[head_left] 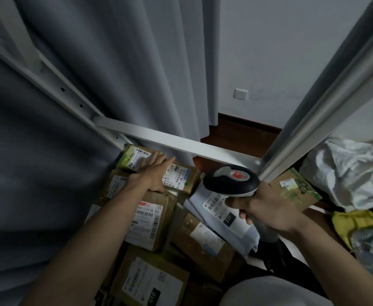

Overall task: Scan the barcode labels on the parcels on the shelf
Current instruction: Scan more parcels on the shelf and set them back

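head view, whole scene: looking down into a shelf packed with parcels, grey curtain [119, 69] filling the 9 to 12 o'clock side, white shelf frame [172, 141] cutting across the middle

left hand [153, 173]: fingers straight and flat, palm down, lying across two boxes at about 10 o'clock from the centre of the pile, not gripping anything

greenish box [132, 159]: top corner of the pile, its label partly under the left fingers

brown box with white label [181, 176]: just beside the greenish one at its 3 o'clock, thumb side of the left hand touching it

right hand [267, 209]: curled tight round the handle of the scanner, index finger out front near the trigger area

barcode scanner [232, 180]: black and white head with a red mark on top, sitting at 3 o'clock from the left hand, head hanging over the grey bag

grey mailer bag [221, 219]: right under the scanner, label reads 231, barcode partly hidden by the right fingers

taped brown parcel [152, 221]: between the two forearms, big white label with several barcodes

bottom box [150, 281]: at 6 o'clock, black tag reading 010

right side stuff: white plastic bag [346, 171] at 3 o'clock, yellow bag [355, 224] below it

wall socket [240, 94]: on the wall at about 1 o'clock
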